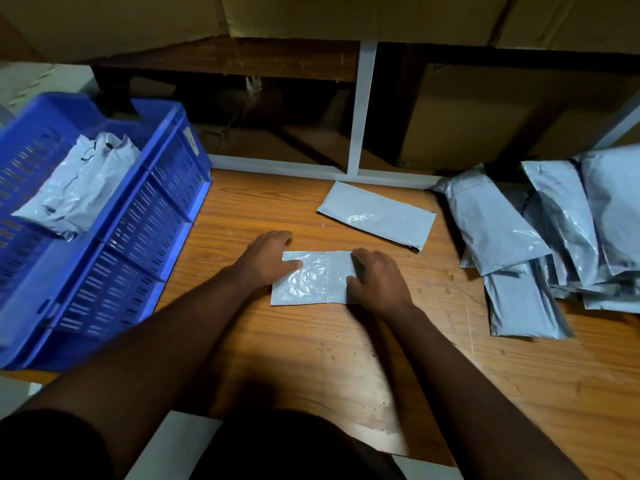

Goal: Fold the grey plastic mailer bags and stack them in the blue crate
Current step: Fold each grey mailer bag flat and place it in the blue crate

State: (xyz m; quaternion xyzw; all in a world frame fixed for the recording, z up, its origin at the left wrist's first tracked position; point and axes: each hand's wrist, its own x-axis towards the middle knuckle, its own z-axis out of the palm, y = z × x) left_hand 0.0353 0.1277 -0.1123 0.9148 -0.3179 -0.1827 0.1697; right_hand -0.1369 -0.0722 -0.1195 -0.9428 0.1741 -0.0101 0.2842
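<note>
A grey mailer bag (311, 278), folded over itself, lies flat on the wooden table (311, 358) in front of me. My left hand (266, 254) presses its left end with the thumb laid across the plastic. My right hand (377, 275) presses down on its right flap with the fingers spread flat. A second grey bag (377, 214), folded lengthwise, lies just behind. The blue crate (138, 220) stands at the left with a bundle of folded grey bags (79, 188) inside.
A loose pile of unfolded grey mailer bags (554, 237) covers the right side of the table. A white shelf frame (360, 109) with cardboard boxes (485, 109) runs along the back edge.
</note>
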